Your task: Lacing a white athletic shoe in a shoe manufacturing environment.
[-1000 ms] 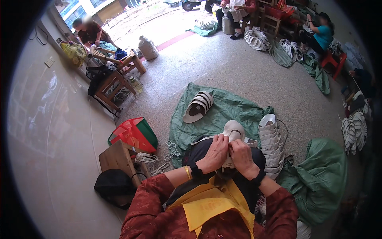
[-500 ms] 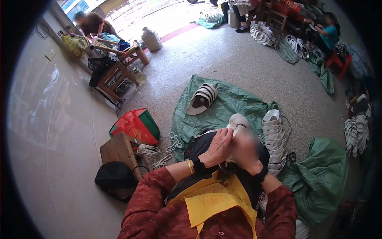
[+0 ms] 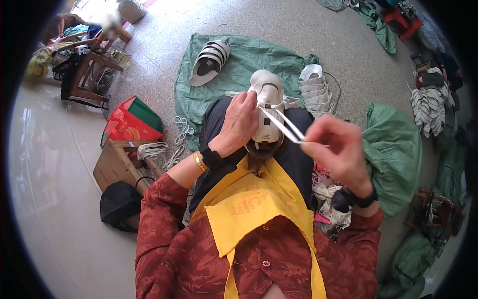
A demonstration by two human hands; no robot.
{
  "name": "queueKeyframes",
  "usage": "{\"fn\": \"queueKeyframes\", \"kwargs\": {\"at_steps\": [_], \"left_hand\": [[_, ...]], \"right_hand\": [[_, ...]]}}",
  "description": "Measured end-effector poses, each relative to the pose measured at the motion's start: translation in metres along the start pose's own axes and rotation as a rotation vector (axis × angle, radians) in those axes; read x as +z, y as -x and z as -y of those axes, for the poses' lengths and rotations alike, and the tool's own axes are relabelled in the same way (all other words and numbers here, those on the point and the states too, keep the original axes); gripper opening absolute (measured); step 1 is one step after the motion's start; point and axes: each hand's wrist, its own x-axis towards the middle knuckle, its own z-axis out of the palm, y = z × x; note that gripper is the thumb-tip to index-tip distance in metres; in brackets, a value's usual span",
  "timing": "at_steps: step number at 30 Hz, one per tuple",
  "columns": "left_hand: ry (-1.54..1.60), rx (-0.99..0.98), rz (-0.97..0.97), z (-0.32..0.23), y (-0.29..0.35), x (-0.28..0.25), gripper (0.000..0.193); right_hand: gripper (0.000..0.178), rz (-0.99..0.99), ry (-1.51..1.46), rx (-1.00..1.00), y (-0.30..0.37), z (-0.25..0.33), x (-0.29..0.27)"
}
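Observation:
A white mesh shoe (image 3: 271, 97) rests between my knees, its rounded toe pointing away from me and its dark opening toward me. My left hand (image 3: 240, 119) is closed at the shoe's left side, with the fingertips pressed at its lacing; what lies under them is partly hidden. From the middle of the shoe a white shoelace (image 3: 289, 130) stretches in two taut strands to the right. My right hand (image 3: 336, 149) pinches its end between thumb and fingers, off to the right of the shoe, slightly blurred.
Ahead, a green woven sheet (image 3: 254, 57) bears a nested stack of shoe uppers (image 3: 209, 62); another stack (image 3: 316, 89) stands at its right. Left are a red bag (image 3: 132, 124), wooden stool (image 3: 117, 164) and loose laces (image 3: 183, 129). A green sack (image 3: 391, 154) lies right, laces (image 3: 333, 199) beside my thigh.
My right hand has moved from the shoe out to the right, drawing the shoelace taut. My left hand stays at the shoe. The view has tilted down toward my lap.

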Motion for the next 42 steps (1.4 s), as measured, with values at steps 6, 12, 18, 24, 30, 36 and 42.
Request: {"fn": "queueKeyframes", "kwargs": {"at_steps": [6, 12, 18, 24, 30, 36, 42], "left_hand": [[0.098, 0.043, 0.024, -0.018, -0.008, -0.011, 0.023], [0.302, 0.109, 0.084, -0.072, -0.027, -0.044, 0.019], [0.593, -0.003, 0.076, -0.084, -0.034, -0.045, 0.010], [0.775, -0.084, 0.081, -0.081, -0.034, -0.039, 0.008], [0.892, -0.086, 0.086, -0.085, -0.041, -0.036, 0.009], [1.109, -0.184, 0.133, -0.083, -0.039, -0.036, 0.009], [1.151, -0.207, 0.173, -0.075, -0.042, -0.042, 0.012]], "right_hand": [[0.009, -0.116, -0.023, 0.041, -0.012, 0.006, -0.011], [0.009, -0.152, -0.036, -0.053, -0.029, 0.003, -0.011], [0.006, -0.180, -0.178, -0.240, -0.041, -0.007, -0.005], [0.017, -0.220, -0.174, -0.231, -0.049, -0.017, -0.017], [0.021, -0.204, -0.113, -0.190, -0.057, -0.013, -0.017], [0.024, -0.158, -0.115, -0.190, -0.066, -0.013, -0.011], [0.026, -0.239, -0.208, -0.164, -0.063, -0.016, -0.008]]}}
